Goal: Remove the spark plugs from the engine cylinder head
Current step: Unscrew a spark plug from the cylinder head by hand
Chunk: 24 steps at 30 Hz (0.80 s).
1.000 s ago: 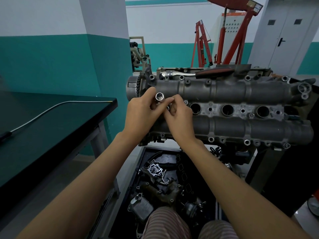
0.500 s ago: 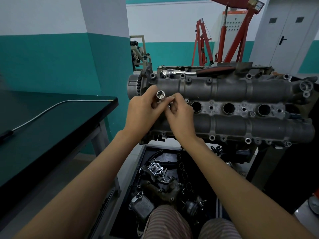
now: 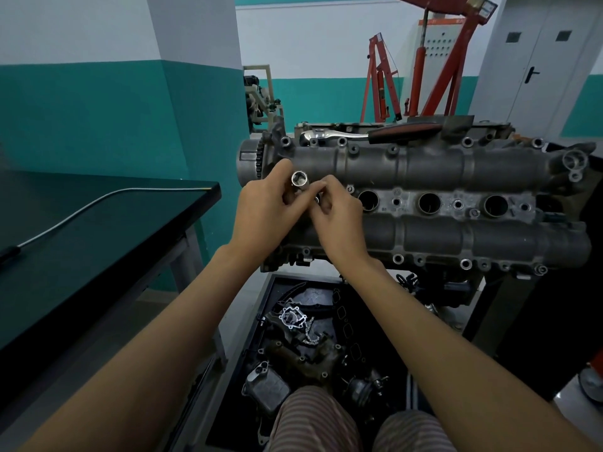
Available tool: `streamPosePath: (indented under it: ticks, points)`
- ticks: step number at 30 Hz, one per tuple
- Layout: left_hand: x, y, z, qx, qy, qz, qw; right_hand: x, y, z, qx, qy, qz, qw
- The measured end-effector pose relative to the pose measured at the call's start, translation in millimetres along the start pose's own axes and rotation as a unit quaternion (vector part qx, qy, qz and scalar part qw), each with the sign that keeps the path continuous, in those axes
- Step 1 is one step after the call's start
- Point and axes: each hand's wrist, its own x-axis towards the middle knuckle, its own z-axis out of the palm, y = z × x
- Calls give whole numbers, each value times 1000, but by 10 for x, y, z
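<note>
Chrome shows at the open mouth of a socket (image 3: pixel 299 179), pinched in the curled fingers of the left hand (image 3: pixel 265 214) just left of the frame's centre. Fingertips of the right hand (image 3: pixel 337 220) pinch in beside it, on something too small to make out. Both hands sit over the left end of the grey cylinder head (image 3: pixel 424 197), whose three open plug wells (image 3: pixel 429 202) run rightward. No spark plug can be made out. Along the head's far edge lies a ratchet (image 3: pixel 372 133).
</note>
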Motion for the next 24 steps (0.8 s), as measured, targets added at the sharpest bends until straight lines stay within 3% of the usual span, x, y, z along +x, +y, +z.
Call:
streamPosePath:
  ticks: [5, 9, 14, 20, 24]
  points:
    - [-3, -2, -58, 26, -51, 39, 998, -16, -5, -30, -17, -32, -35, 999]
    - [43, -20, -46, 31, -52, 12, 998, 22, 1, -75, -42, -67, -66, 995]
    - [113, 78, -22, 26, -23, -28, 999, 51, 1, -120, -10, -113, 31, 993]
    - [157, 103, -72, 33, -108, -55, 992, 128, -71, -54, -69, -84, 59, 992]
    - [179, 154, -166, 18, -148, -42, 988, 71, -55, -60, -88, -84, 5, 993]
